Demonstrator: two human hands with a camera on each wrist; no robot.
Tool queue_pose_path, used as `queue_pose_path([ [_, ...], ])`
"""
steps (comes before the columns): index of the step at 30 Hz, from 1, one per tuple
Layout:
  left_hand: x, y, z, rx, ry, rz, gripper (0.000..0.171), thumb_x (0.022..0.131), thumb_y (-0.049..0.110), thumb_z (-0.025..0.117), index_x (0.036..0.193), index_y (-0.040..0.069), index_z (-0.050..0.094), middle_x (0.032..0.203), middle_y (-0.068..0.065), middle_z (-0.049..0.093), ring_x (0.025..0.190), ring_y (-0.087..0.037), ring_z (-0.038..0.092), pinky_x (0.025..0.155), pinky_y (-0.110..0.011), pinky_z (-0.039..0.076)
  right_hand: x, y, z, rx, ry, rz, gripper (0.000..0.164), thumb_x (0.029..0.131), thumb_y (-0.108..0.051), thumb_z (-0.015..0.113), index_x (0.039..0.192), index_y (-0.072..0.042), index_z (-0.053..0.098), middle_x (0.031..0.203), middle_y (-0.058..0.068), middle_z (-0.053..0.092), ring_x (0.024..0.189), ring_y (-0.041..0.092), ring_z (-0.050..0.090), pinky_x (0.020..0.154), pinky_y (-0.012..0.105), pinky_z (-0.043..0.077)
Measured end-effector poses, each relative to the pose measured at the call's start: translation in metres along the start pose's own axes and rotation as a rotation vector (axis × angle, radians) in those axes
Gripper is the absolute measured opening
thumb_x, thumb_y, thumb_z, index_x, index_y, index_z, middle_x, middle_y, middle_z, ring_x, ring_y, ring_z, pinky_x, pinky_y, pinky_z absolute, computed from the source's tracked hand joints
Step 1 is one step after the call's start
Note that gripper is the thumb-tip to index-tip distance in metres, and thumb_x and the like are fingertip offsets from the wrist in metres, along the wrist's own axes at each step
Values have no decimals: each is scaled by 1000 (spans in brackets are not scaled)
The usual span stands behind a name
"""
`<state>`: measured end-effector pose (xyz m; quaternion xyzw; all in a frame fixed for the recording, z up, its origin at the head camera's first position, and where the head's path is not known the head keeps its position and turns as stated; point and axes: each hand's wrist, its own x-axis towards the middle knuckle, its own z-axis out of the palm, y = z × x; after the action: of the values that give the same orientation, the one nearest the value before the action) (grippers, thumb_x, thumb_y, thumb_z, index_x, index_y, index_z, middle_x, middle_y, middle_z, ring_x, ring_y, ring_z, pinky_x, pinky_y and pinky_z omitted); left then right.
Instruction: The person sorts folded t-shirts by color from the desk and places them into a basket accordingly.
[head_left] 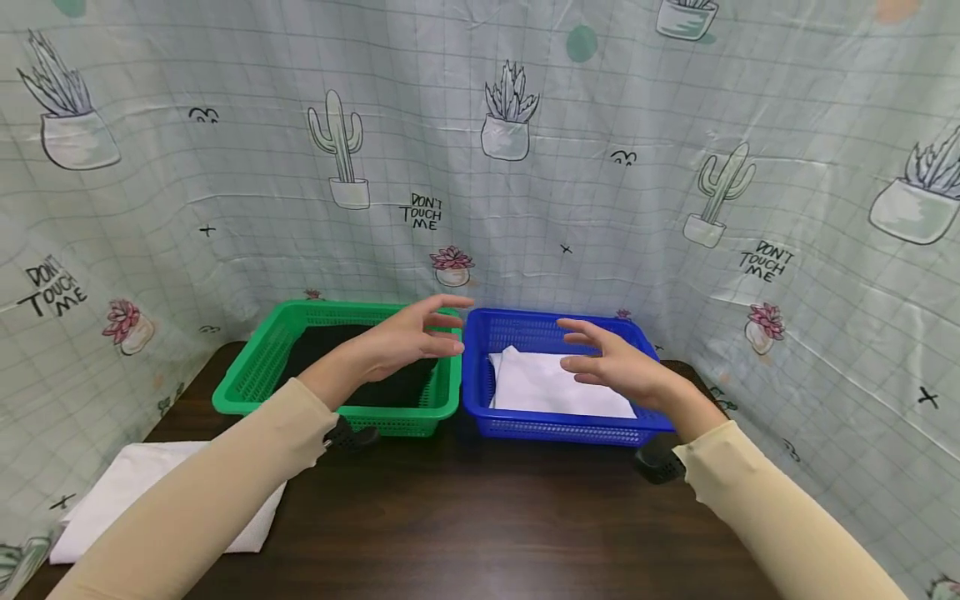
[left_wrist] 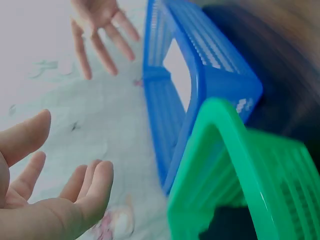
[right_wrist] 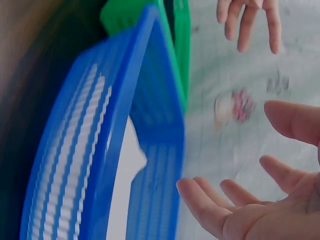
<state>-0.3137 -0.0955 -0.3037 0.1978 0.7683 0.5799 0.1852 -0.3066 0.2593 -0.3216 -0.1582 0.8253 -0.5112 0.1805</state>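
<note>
My left hand [head_left: 408, 336] hovers above the right part of the green basket [head_left: 337, 423], its fingers relaxed and holding nothing. Black cloth [head_left: 330, 346] lies inside that basket. Over the blue basket [head_left: 562, 429] my right hand [head_left: 618, 364] hangs in the air, fingers spread loosely, also with nothing in it. A folded white cloth [head_left: 532, 383] lies in the blue basket. In the left wrist view the left fingers [left_wrist: 97, 190] stand apart from both rims. The right wrist view shows the right fingers [right_wrist: 205, 200] near the blue basket's far rim.
Another folded white cloth [head_left: 247, 529] lies on the dark wooden table [head_left: 465, 517] at the left, partly behind my left sleeve. The two baskets stand side by side at the back. A curtain [head_left: 480, 225] printed with potted plants hangs behind and along both sides.
</note>
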Motion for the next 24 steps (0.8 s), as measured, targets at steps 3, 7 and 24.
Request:
queue_pose_path([
  [3,-30,-3,-20,6,15,27,70,104,10,70,165,23,37,164,-15,41,149,-37,45,121,-56,38,-4,-5,16,25,-12,-39,78,107,-21,67,171,-17,22,172,21,22,149,45,43,119,56,41],
  [7,-74,-10,-47,37,57,49,73,104,15,71,167,21,33,164,-15,42,147,-39,48,122,-58,37,-8,-13,38,58,-32,-78,75,106,-21,67,169,-18,26,170,19,28,147,44,47,117,53,45],
  [24,-214,-91,-144,278,284,56,69,108,8,63,166,23,29,140,20,56,123,12,57,90,-21,57,-9,-22,148,332,-244,-136,68,106,-12,65,166,-18,33,166,20,35,144,37,53,111,46,52],
])
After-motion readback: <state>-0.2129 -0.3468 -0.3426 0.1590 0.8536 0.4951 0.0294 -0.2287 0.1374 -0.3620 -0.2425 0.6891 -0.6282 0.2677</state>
